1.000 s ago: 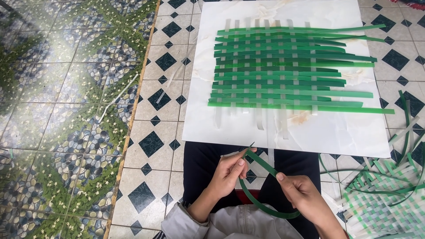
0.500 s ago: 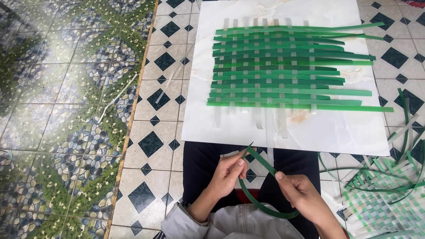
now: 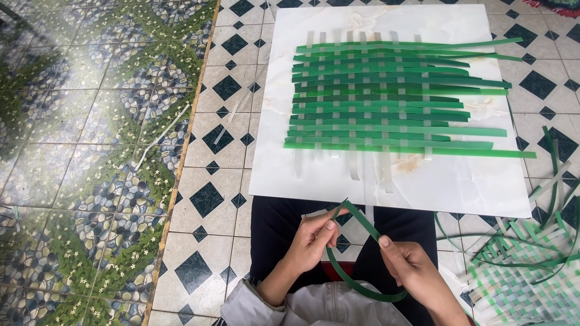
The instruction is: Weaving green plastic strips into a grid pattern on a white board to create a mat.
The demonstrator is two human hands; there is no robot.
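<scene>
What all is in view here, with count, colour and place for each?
white board: one, white, on the tiled floor ahead of the knees.
woven mat: one, green strips crossed with pale ones, on the board.
green strip: one, dark green, looped between both hands.
loose strips: several, green, floor at right.
second weave: one, green and white, lower right.
pale strips: a few, whitish, floor at left.
left hand: grip on the strip's upper end.
right hand: grip on the strip lower down.
</scene>
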